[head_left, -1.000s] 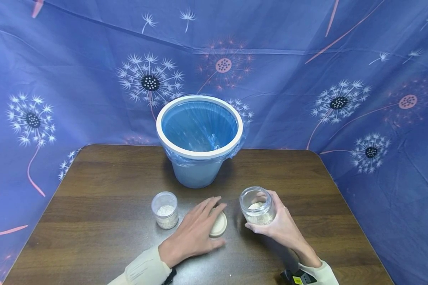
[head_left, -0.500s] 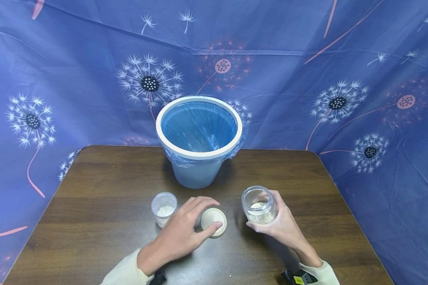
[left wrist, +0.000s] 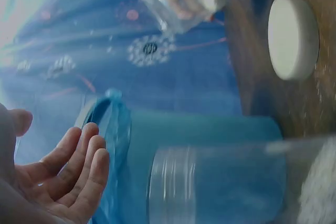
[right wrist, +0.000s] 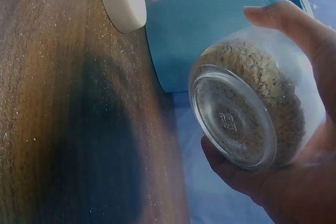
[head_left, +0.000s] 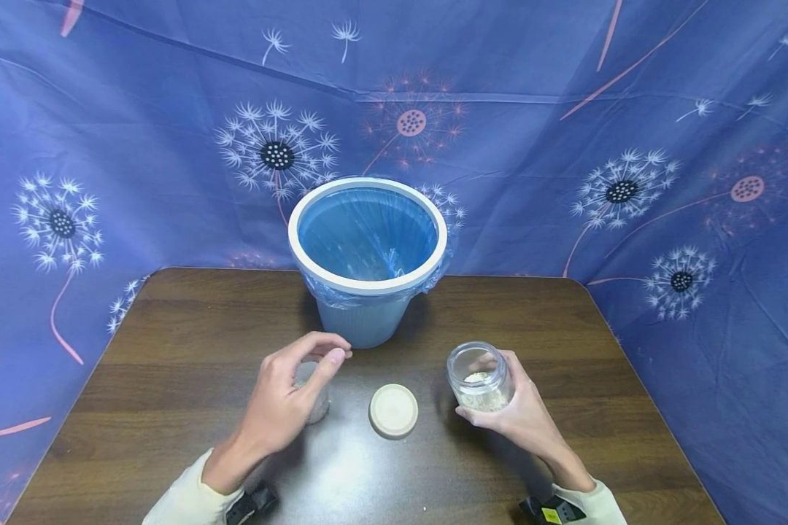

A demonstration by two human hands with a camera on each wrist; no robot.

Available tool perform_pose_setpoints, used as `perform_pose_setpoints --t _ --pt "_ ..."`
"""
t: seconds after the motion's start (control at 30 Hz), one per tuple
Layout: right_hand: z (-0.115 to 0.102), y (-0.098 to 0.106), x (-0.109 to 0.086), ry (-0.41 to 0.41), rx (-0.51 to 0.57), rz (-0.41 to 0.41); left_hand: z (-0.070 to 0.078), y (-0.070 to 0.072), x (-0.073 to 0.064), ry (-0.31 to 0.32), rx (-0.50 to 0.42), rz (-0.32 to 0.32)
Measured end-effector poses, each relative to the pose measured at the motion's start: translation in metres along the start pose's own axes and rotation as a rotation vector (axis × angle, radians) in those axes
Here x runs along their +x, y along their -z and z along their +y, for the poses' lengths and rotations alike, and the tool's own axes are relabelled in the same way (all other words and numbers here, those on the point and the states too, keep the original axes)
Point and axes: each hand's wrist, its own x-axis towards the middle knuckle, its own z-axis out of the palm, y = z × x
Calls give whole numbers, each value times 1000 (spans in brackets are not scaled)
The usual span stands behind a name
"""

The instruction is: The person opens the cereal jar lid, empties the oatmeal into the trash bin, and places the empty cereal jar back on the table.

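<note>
My right hand grips a clear jar by its side and holds it tilted above the table. In the right wrist view, pale oat-like flakes lie inside this lidless jar. My left hand hovers at a second clear jar, hiding most of it. The left wrist view shows my left fingers loosely bent and apart from that jar's ridged neck; white grains fill its lower part. A cream round lid lies on the table between the hands.
A blue bin with a white rim and a blue plastic liner stands behind the jars. The brown wooden table backs onto a blue dandelion-print cloth. Small crumbs dot the tabletop in the right wrist view.
My left hand has moved left from above the lid to the second jar, leaving the lid in full view. My right hand and its jar have shifted very slightly right.
</note>
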Motion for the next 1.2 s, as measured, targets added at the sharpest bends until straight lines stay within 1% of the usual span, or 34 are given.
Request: perform_pose_setpoints --t 0.1,0.23,0.37,0.57,0.67,0.83,1.07,1.2 --pt "0 1 1 -2 -3 9 -5 14 6 48 -28 48" --pt "-1 4 2 -3 -7 24 -16 31 15 145 -80 82" --pt "-3 8 7 -6 -24 48 -29 44 23 232 -95 86" --pt "-11 17 18 -9 -54 92 -47 56 36 334 -160 72" --pt "-17 23 26 12 -71 113 -55 61 45 358 -159 61" --pt "-28 33 44 57 -114 144 -66 70 60 377 -156 45" --pt "-47 44 68 115 -127 149 -74 74 75 364 -81 50" --pt "-59 49 80 144 -112 149 -78 74 84 361 -82 46"
